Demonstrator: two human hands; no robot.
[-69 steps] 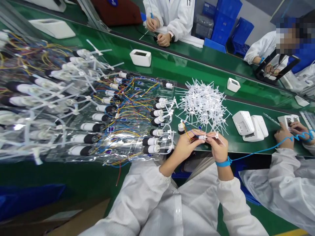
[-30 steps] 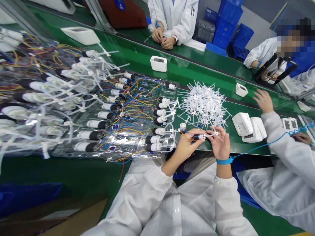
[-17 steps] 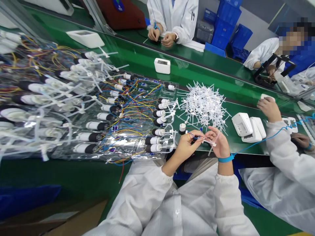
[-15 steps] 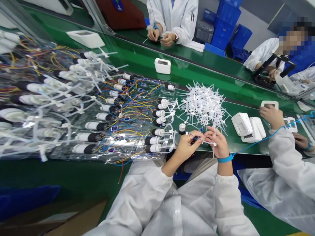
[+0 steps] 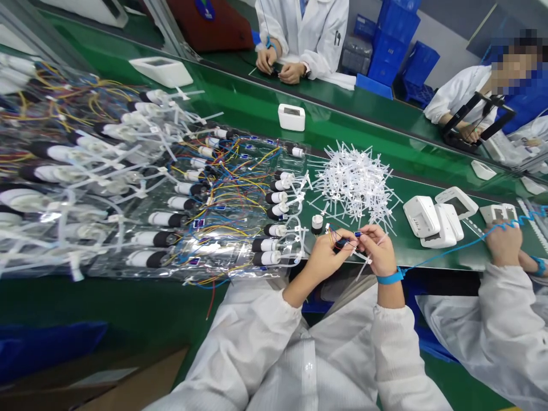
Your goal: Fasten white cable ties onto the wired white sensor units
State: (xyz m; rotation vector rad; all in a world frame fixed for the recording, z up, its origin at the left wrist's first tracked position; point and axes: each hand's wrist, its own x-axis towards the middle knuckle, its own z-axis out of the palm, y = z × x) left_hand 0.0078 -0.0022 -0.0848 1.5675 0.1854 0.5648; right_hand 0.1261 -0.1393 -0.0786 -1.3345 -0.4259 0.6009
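Note:
In front of my body, my left hand (image 5: 330, 256) is closed round a small dark wired part (image 5: 341, 243), probably a motor or pump, mostly covered by the fingers. My right hand (image 5: 379, 251) meets it fingertip to fingertip, pinching at a small blue part (image 5: 358, 234) on the wires. A thin white tube with a connector (image 5: 367, 260) sticks out below both hands; which fingers hold it I cannot tell. Just beyond my left hand stands a small black-and-white cylinder (image 5: 317, 223). Behind the hands lies a heap of white tube pieces with connectors (image 5: 355, 182).
Rows of wired pumps with tubing (image 5: 180, 204) on clear plastic fill the left. White device housings (image 5: 419, 217) lie at right, near a co-worker's hand (image 5: 504, 242). A blue wrist cord (image 5: 449, 244) runs rightward from my wrist. Another white device (image 5: 291, 117) is behind; co-workers sit opposite.
My right hand's fingers have closed to a pinch, and the tube with its connector has tilted lower. The co-worker's hand at right has drawn back. White devices behind have shifted right.

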